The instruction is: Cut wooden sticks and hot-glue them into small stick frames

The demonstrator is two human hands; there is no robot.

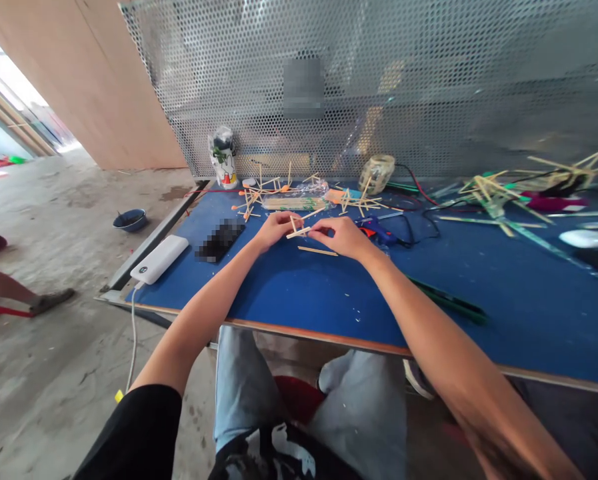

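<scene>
Above the blue tabletop, my left hand pinches a small frame of joined wooden sticks. My right hand has thumb and forefinger closed at the right end of the frame's lower stick. One stick of the frame slants up to the right between the hands. Below them, a loose wooden stick lies flat on the table. A blue glue gun with a dark cable rests just right of my right hand. Behind my hands lies a plastic pack of sticks.
Stick structures with orange tips stand behind. A wrapped cup and a glass jar back onto the perforated metal panel. A phone and white power bank lie left; a green cutter-like tool lies right.
</scene>
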